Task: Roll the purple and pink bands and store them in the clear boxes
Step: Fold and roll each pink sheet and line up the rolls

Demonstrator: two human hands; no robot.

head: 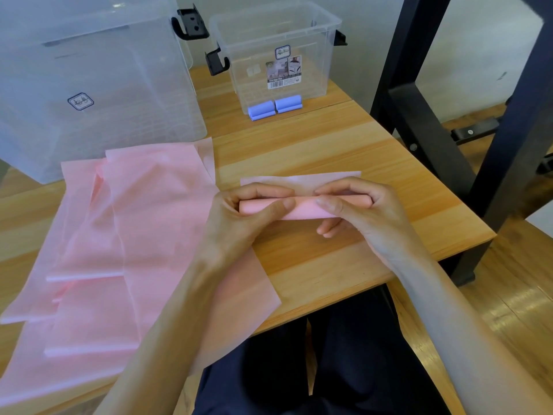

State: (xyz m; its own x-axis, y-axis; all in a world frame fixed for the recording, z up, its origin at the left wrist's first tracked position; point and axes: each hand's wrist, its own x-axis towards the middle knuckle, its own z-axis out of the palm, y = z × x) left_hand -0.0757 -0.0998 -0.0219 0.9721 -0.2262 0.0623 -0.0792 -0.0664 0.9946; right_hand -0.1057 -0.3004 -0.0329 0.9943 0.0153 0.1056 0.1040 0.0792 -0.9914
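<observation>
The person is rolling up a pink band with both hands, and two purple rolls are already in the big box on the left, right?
Not quite. The head view shows the two purple rolls in the small clear box, not the big one. The rest holds: left hand and right hand are rolling the pink band.

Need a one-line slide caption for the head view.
Both hands, left hand and right hand, roll a pink band on the table; purple rolls sit in the small box.

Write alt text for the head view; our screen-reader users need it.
Both hands, left hand and right hand, grip a pink band, rolling it on a wooden table. Flat pink bands lie left; two purple rolls sit in the small clear box.
</observation>
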